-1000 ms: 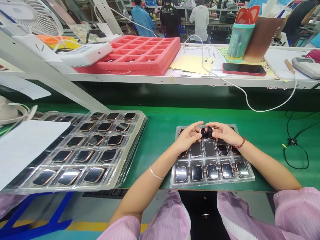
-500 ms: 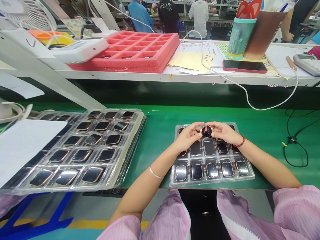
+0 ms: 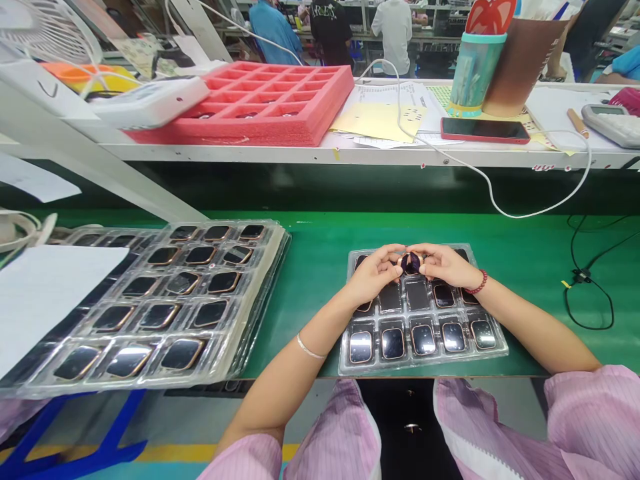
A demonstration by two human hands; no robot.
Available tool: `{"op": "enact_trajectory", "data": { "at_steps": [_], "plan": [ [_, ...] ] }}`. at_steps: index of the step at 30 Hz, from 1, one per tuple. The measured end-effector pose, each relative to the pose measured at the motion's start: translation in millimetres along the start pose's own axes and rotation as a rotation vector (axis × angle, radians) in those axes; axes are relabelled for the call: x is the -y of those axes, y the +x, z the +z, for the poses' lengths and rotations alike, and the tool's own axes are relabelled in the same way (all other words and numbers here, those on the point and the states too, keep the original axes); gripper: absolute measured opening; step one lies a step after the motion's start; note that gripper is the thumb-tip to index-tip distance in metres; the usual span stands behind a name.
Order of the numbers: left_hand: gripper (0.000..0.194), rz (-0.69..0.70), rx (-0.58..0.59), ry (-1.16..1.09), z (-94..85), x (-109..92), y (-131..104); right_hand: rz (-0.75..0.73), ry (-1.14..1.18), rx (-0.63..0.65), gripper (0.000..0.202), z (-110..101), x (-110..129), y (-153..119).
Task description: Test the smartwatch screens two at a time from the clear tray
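Note:
Above the back half of a clear plastic tray (image 3: 425,365), my left hand (image 3: 379,272) and my right hand (image 3: 447,264) meet at their fingertips. Each pinches a small dark piece with a gold-coloured edge; the left one (image 3: 404,262) and the right one (image 3: 415,262) are close together, and whether they are joined is hard to tell. Square dark watch-like pieces (image 3: 393,343) with gold-coloured rims fill the tray's front row. In the row behind, two pockets near the middle look dark without rims. My fingers hide part of the back row.
To the left is a stack of clear trays (image 3: 250,320) with similar pieces, beside a white sheet (image 3: 55,287). A black cable (image 3: 583,275) lies right. The shelf (image 3: 300,155) bears a red foam tray (image 3: 320,130), a phone (image 3: 485,131) and cups. People are in the background.
The view has shifted slightly, so the shelf items appear a little further left. Both hands keep their hold at the same place over the tray.

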State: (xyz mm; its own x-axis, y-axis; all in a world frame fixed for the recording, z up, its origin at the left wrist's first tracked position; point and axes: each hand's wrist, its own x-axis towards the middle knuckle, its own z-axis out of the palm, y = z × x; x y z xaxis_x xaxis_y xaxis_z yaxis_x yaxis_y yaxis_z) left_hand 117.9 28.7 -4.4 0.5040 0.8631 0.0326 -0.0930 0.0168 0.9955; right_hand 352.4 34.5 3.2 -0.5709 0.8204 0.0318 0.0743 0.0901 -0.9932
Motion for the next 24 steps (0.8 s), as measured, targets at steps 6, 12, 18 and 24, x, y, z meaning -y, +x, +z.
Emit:
{"op": "enact_trajectory", "data": {
  "at_steps": [6, 12, 18, 24],
  "plan": [
    [0.052, -0.017, -0.095, 0.007, -0.1, -3, 1, 0.054, 0.098, -0.062, 0.055, -2, -2, 2],
    [0.047, -0.072, -0.124, 0.000, 4.2, -9, -2, 0.052, 0.048, -0.057, 0.045, 1, 3, 1],
    [0.047, -0.055, -0.106, 0.026, 4.6, -9, 1, 0.045, -0.021, -0.030, 0.040, 3, 10, 1],
    [0.016, 0.054, -0.070, 0.466, 11.1, -25, -25, -0.082, -0.290, -0.168, 0.011, 20, 19, -11]
  ]
}}
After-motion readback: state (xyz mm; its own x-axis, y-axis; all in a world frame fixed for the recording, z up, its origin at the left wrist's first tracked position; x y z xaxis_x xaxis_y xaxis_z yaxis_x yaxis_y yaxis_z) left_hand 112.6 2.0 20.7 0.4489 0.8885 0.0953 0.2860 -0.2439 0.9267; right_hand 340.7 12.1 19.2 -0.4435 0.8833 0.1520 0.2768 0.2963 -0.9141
